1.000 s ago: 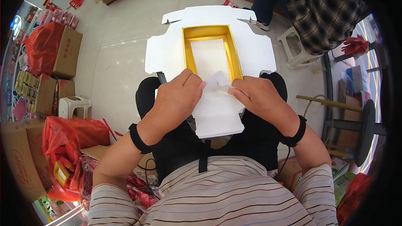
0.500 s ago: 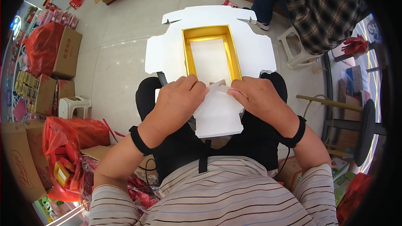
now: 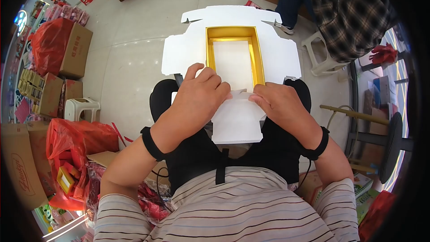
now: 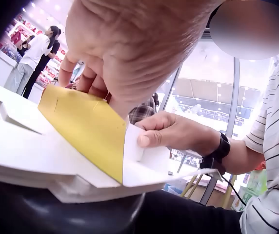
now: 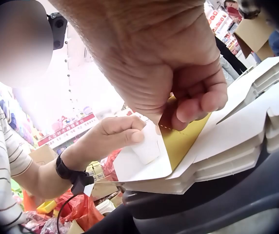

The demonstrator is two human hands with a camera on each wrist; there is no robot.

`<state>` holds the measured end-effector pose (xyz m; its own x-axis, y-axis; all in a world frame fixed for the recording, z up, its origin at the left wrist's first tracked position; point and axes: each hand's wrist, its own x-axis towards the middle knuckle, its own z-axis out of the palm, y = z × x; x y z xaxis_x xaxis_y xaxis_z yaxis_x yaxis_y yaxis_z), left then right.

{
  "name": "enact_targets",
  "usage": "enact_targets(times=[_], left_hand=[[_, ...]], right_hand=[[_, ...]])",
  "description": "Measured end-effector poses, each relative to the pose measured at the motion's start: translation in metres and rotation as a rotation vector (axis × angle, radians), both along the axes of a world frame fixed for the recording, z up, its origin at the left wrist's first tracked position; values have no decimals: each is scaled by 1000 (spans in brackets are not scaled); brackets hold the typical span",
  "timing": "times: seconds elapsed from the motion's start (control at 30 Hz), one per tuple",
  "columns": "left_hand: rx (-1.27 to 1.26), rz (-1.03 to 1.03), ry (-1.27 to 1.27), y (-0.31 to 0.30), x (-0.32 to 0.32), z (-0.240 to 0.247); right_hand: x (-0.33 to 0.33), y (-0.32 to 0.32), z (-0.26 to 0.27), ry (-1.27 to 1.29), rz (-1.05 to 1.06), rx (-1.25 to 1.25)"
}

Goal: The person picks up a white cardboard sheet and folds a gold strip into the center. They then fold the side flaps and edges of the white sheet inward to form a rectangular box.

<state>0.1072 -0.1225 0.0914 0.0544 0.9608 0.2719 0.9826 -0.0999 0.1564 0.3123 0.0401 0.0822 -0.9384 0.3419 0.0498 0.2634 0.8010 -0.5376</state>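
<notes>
A flat white cardboard box blank (image 3: 179,56) with cut flaps lies before the person, above their lap. Its middle is folded up into a rectangular tray with gold walls (image 3: 233,32) and a white floor. My left hand (image 3: 195,101) grips the near left corner, fingers over the gold side wall (image 4: 83,124) and thumb at the near end. At the near right corner my right hand (image 3: 284,103) pinches the wall, its fingers curled over the gold outer face (image 5: 181,146). White end flaps (image 5: 149,146) meet between the thumbs. A white tab (image 3: 237,127) extends toward the body.
Several blanks are stacked on a dark rounded support (image 5: 217,195). At left are a red plastic bag (image 3: 80,141), a white stool (image 3: 83,107) and cartons (image 3: 76,51). Another person in a plaid shirt (image 3: 349,13) sits on a stool at the right.
The end flaps between the thumbs have folded lower and closer together. My left hand has shifted slightly, with a finger raised along the left wall. The head view has moved a little.
</notes>
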Motion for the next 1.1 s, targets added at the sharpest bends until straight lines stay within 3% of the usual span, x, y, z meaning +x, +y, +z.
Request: enact_targets(times=[0.23, 0.33, 0.43, 0.57, 0.77, 0.87, 0.97, 1.1], left_hand=[[35, -15, -53, 1, 4, -21], [23, -25, -77, 0, 3, -22], [14, -3, -108, 0, 3, -22], [61, 35, -127, 3, 8, -28], [31, 40, -120, 3, 10, -25], [41, 0, -109, 0, 7, -24], [189, 99, -112, -12, 12, 6], [-39, 129, -206, -62, -6, -9]], right_hand=[[1, 4, -3, 9, 8, -56], [1, 5, 9, -19, -47, -450], [15, 20, 8, -83, -49, -668], [21, 13, -3, 89, 41, -376], [9, 6, -9, 121, 49, 90], [7, 3, -11, 139, 37, 71], [8, 4, -12, 137, 33, 32], [9, 5, -14, 135, 24, -39]])
